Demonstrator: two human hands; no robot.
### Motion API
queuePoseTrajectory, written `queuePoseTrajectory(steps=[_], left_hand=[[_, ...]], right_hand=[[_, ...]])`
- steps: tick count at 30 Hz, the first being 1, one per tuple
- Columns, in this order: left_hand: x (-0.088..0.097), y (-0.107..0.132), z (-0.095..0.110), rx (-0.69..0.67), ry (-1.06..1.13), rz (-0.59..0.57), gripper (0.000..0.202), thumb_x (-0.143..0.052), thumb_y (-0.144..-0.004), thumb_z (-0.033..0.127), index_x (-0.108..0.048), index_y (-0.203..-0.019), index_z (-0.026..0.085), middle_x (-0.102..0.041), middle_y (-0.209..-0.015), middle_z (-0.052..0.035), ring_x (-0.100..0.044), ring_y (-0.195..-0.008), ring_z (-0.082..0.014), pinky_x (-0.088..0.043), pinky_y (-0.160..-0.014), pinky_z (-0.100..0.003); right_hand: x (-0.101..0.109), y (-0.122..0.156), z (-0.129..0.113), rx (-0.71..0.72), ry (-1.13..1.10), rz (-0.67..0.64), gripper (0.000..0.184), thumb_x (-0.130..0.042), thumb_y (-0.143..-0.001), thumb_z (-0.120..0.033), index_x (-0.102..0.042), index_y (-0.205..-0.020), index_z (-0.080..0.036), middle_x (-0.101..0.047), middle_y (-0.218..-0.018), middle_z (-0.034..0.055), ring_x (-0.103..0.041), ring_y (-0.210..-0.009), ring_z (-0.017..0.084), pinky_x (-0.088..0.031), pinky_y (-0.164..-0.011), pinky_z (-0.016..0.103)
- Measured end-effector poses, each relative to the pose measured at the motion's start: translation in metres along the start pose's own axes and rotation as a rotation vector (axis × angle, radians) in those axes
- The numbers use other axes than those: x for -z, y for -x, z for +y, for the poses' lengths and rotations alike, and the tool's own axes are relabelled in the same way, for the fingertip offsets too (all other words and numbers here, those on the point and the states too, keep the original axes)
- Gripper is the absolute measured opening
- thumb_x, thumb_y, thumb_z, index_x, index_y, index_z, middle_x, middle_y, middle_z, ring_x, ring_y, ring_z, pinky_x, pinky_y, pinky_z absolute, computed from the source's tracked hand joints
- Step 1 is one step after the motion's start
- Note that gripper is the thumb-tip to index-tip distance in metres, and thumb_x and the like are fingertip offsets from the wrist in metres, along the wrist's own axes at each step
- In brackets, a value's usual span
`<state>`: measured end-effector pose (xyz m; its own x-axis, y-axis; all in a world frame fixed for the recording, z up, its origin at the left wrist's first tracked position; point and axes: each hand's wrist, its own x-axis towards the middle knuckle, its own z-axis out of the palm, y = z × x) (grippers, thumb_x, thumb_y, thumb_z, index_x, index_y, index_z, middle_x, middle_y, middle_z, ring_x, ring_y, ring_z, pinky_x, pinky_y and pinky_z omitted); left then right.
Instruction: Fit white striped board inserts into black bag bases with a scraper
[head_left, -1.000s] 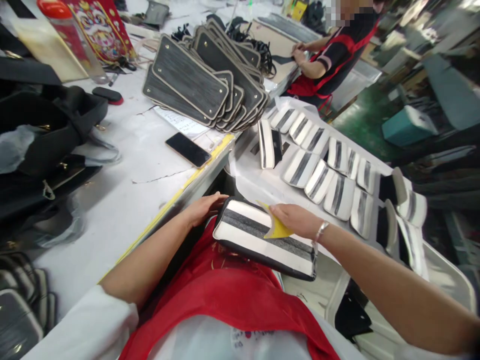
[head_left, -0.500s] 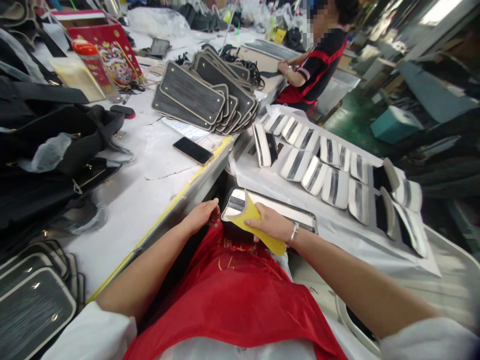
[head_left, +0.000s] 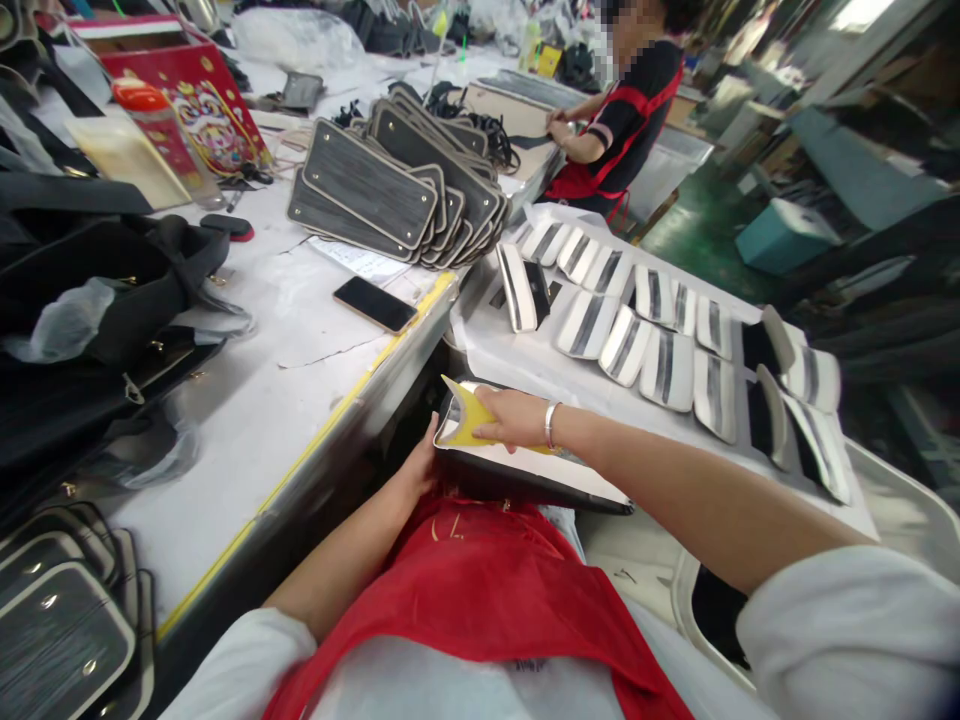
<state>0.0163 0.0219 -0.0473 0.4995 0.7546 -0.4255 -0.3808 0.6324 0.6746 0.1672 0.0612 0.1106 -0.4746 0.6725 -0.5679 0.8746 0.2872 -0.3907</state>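
Note:
My right hand [head_left: 517, 418] is closed round a curved yellow sheet [head_left: 459, 422], pressed down on the pale face of a black bag [head_left: 525, 492]. The bag lies across my lap against a red apron [head_left: 480, 580], its long white face up. My left hand [head_left: 421, 465] grips the bag's left end, thumb up along the edge; its other fingers are mostly hidden. The sheet covers part of the white face, and my right wrist hides more of it.
To the right, white panels with dark stripes [head_left: 667, 370] lie in rows on a covered table. Grey base panels [head_left: 367, 190] are stacked on the left table, near a phone [head_left: 375, 303]. Black bags [head_left: 97, 270] are piled at left. A co-worker [head_left: 634, 120] sits beyond.
My left hand has moved from beside the bag onto its left end. My right hand has lowered the yellow sheet and shifted left. The bag has tilted, showing its black near side.

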Motion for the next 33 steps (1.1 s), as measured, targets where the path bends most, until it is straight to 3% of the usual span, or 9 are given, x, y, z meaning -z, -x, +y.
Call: queuePoseTrajectory(steps=[2,5,9,13,20,24,27,30,33], left_hand=[[-0.008,0.007,0.006,-0.048,0.087,-0.037,0.071,-0.037,-0.08,0.07,-0.049,-0.126,0.017,-0.064,-0.108,-0.0118,-0.06,-0.099,-0.0249,-0.047,-0.084,-0.036],[-0.009,0.024,0.021,-0.146,0.082,0.007,0.062,-0.048,-0.082,0.058,-0.04,-0.135,0.026,-0.061,-0.118,-0.0068,-0.059,-0.102,-0.0226,-0.046,-0.088,-0.035],[0.005,0.034,0.039,-0.092,0.072,0.01,0.054,-0.056,-0.082,0.048,-0.047,-0.13,0.026,-0.058,-0.122,-0.0068,-0.058,-0.104,-0.0214,-0.049,-0.083,-0.032],[0.014,0.025,0.046,-0.083,0.04,0.023,0.051,-0.07,-0.073,0.023,-0.055,-0.122,0.024,-0.062,-0.114,-0.0061,-0.061,-0.093,-0.0163,-0.05,-0.077,-0.026],[0.001,0.018,0.057,-0.064,-0.051,0.142,0.054,-0.075,-0.066,0.019,-0.059,-0.117,0.019,-0.066,-0.095,-0.0053,-0.062,-0.078,-0.0127,-0.051,-0.069,-0.023],[-0.005,0.033,0.061,-0.093,-0.376,0.198,0.046,-0.066,-0.076,0.04,-0.057,-0.117,0.021,-0.064,-0.081,-0.0015,-0.061,-0.071,-0.0111,-0.052,-0.066,-0.024],[-0.009,0.047,0.065,-0.114,-0.59,0.252,0.038,-0.064,-0.073,0.049,-0.059,-0.093,0.017,-0.058,-0.065,0.0019,-0.056,-0.057,-0.0101,-0.051,-0.053,-0.022],[-0.016,0.055,0.075,-0.032,-0.9,0.216,0.03,-0.063,-0.075,0.044,-0.051,-0.071,0.016,-0.053,-0.053,0.0029,-0.054,-0.048,-0.0116,-0.047,-0.043,-0.021],[-0.026,0.055,0.088,0.09,-1.132,0.138,0.024,-0.056,-0.079,0.031,-0.047,-0.063,0.017,-0.051,-0.048,0.002,-0.055,-0.042,-0.014,-0.045,-0.039,-0.023]], right_hand=[[-0.003,0.0,0.004,0.002,-0.017,0.008,0.039,-0.052,-0.083,-0.037,-0.04,-0.111,-0.012,-0.062,-0.059,-0.0016,-0.062,-0.053,0.014,-0.041,-0.055,0.022],[-0.007,0.0,0.009,-0.003,-0.048,0.013,0.039,-0.05,-0.085,-0.038,-0.04,-0.112,-0.012,-0.064,-0.065,0.0003,-0.062,-0.052,0.014,-0.041,-0.055,0.022],[-0.009,-0.001,0.012,-0.019,-0.083,-0.007,0.038,-0.052,-0.084,-0.037,-0.04,-0.11,-0.011,-0.066,-0.07,0.0022,-0.062,-0.052,0.013,-0.042,-0.058,0.022],[-0.01,0.002,0.013,-0.036,-0.107,-0.001,0.037,-0.053,-0.084,-0.037,-0.041,-0.108,-0.011,-0.067,-0.077,0.004,-0.062,-0.051,0.013,-0.042,-0.058,0.022],[-0.012,0.007,0.013,-0.049,-0.144,0.019,0.036,-0.057,-0.082,-0.036,-0.044,-0.104,-0.01,-0.066,-0.093,0.01,-0.06,-0.047,0.011,-0.045,-0.06,0.023],[-0.014,0.007,0.01,-0.078,-0.136,0.065,0.036,-0.058,-0.081,-0.037,-0.047,-0.103,-0.011,-0.067,-0.088,0.0085,-0.06,-0.048,0.011,-0.046,-0.062,0.025],[-0.012,0.007,0.006,-0.082,-0.1,0.08,0.039,-0.059,-0.079,-0.037,-0.048,-0.104,-0.01,-0.066,-0.085,0.0078,-0.059,-0.046,0.012,-0.046,-0.061,0.026],[-0.008,0.008,0.001,-0.056,-0.087,0.07,0.041,-0.059,-0.078,-0.035,-0.048,-0.107,-0.009,-0.066,-0.084,0.0076,-0.058,-0.045,0.012,-0.046,-0.058,0.027],[-0.007,0.008,0.0,-0.049,-0.086,0.067,0.04,-0.059,-0.077,-0.033,-0.049,-0.106,-0.009,-0.066,-0.081,0.0067,-0.058,-0.045,0.012,-0.046,-0.057,0.026]])
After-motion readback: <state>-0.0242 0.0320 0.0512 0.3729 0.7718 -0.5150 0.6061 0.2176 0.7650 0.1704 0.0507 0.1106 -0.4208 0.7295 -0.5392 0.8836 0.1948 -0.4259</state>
